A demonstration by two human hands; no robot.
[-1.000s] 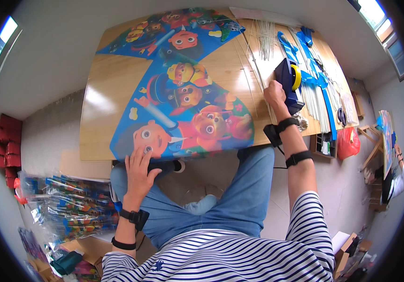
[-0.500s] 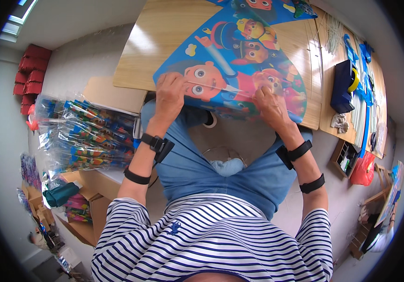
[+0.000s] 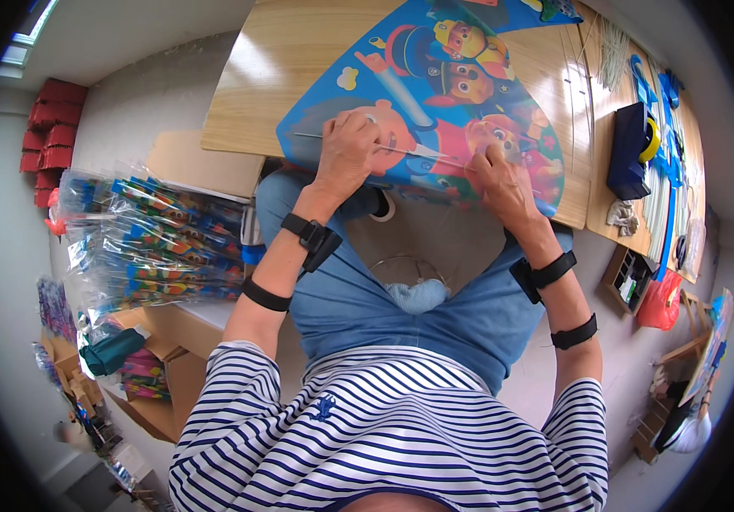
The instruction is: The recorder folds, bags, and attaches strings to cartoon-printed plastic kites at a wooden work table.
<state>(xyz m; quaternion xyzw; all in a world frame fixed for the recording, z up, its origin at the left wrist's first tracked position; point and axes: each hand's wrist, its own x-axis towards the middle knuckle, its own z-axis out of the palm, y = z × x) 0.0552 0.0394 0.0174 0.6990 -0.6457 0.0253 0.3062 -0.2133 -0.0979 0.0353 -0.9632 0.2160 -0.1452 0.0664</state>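
A large blue sheet (image 3: 418,111) printed with cartoon figures lies on the wooden table, its near edge hanging over the table's front. Across its lower part runs a thin pale rod (image 3: 422,154). My left hand (image 3: 350,152) is closed on this rod, and the rod's left end pokes out beyond my fingers. Further right, my right hand (image 3: 505,186) pinches the same rod near its other end, with the fingertips bent over the sheet. Its exact right tip is hidden by that hand.
Clear-bagged colourful packs (image 3: 162,239) are piled at my left, beside an open cardboard box (image 3: 183,388). On the right table (image 3: 606,162) stand a dark blue tape dispenser (image 3: 629,149) and bundles of thin rods (image 3: 612,55). A red bag (image 3: 659,303) sits below.
My left hand has slid right and slightly up along the rod, leaving its left end exposed. My right hand has shifted slightly right and upward, still pinching.
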